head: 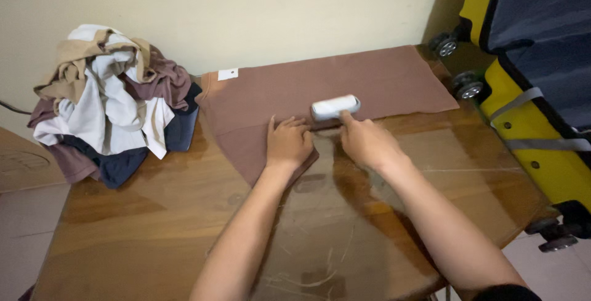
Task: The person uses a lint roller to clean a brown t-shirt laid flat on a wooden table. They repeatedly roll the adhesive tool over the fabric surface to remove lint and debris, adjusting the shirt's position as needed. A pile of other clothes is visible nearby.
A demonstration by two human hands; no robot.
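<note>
A brown garment [345, 82] lies spread flat along the far side of a wooden table [154, 227], with a small white tag near its left end. My left hand [287, 142] presses flat on the garment's near edge, fingers together. My right hand [364, 141] grips a white lint roller [335, 107], which rests on the cloth just beyond the fingers of both hands.
A heap of crumpled clothes [108, 104] in white, beige, brown and navy sits at the table's back left. A yellow and dark blue wheeled suitcase [535, 61] leans at the right edge. A pale wall runs behind the table.
</note>
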